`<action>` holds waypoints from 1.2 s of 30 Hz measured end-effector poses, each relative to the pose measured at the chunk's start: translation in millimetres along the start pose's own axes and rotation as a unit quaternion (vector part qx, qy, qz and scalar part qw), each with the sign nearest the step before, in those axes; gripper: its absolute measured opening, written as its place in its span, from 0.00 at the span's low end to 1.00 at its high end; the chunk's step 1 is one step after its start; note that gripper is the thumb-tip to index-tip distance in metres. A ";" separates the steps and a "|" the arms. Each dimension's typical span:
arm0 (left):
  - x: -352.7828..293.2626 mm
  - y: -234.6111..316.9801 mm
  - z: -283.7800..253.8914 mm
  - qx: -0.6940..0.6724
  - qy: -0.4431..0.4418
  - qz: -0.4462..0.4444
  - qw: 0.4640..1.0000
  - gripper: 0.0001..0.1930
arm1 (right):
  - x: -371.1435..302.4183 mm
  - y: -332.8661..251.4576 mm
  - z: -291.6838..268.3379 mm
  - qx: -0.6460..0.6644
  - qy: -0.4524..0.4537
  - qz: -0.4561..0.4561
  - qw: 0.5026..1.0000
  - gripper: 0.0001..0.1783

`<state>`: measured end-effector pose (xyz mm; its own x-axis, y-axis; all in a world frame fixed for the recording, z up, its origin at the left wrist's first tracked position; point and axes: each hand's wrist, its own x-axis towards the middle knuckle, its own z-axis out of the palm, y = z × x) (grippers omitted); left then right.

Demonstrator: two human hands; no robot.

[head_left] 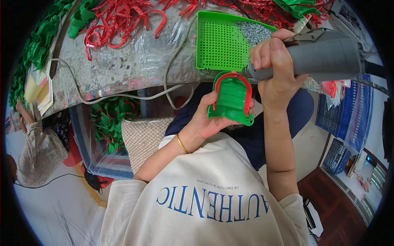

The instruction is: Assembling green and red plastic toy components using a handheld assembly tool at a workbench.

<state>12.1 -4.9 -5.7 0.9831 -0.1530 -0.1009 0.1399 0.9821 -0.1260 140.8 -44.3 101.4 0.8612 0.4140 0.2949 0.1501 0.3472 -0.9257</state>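
Between my hands, left hand (209, 119) cradles the green-and-red clip (232, 100) steady while right hand (275, 67) grips the grey power driver (320, 55), tip at its top edge.

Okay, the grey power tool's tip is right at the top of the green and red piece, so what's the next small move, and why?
Probably press the grey power tool straight down into the top edge of the green and red piece. The right hand has its tip at the red rim, and the left hand grips the piece from below, so it looks braced. Whether a screw is already seated there is hidden.
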 end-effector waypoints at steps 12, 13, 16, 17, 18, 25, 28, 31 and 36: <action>-4.6 5.9 11.5 0.076 0.007 -0.009 0.997 0.40 | -1.7 -5.6 -2.1 0.000 -0.058 -0.021 0.998 0.10; -3.9 5.6 11.8 0.069 0.010 -0.011 0.998 0.40 | -0.5 -6.9 -2.6 0.005 -0.067 -0.025 0.997 0.10; -2.6 6.2 14.2 0.063 0.031 -0.003 0.998 0.39 | 8.5 -8.8 -7.7 0.029 -0.096 -0.044 0.994 0.11; -3.2 6.4 15.4 0.061 0.053 0.008 0.997 0.39 | 11.8 -10.8 -8.7 0.029 -0.097 -0.049 0.994 0.11; -3.8 6.0 14.1 0.063 0.047 0.005 0.997 0.39 | 15.3 -15.1 -10.0 0.025 -0.091 -0.069 0.993 0.12; -5.9 3.8 0.9 0.033 0.023 -0.005 0.999 0.40 | 50.9 23.8 -32.8 0.083 -0.041 -0.068 0.993 0.10; -5.4 5.4 -4.3 0.030 0.018 -0.016 0.999 0.41 | 49.4 46.6 -34.7 0.057 0.030 -0.061 0.996 0.09; -3.2 4.1 -8.0 0.019 0.014 -0.017 1.000 0.40 | 45.2 54.8 -35.2 0.042 0.029 -0.042 0.998 0.08; -1.8 2.6 -8.9 0.024 0.021 -0.018 0.999 0.40 | 41.9 62.3 -36.3 0.028 0.040 -0.028 0.998 0.08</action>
<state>9.7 -3.0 -14.6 0.9715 -0.1919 -0.1394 0.1817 0.9799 -0.0825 203.9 -35.9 47.5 0.8883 0.3253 0.3242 0.1739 0.4151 -0.8930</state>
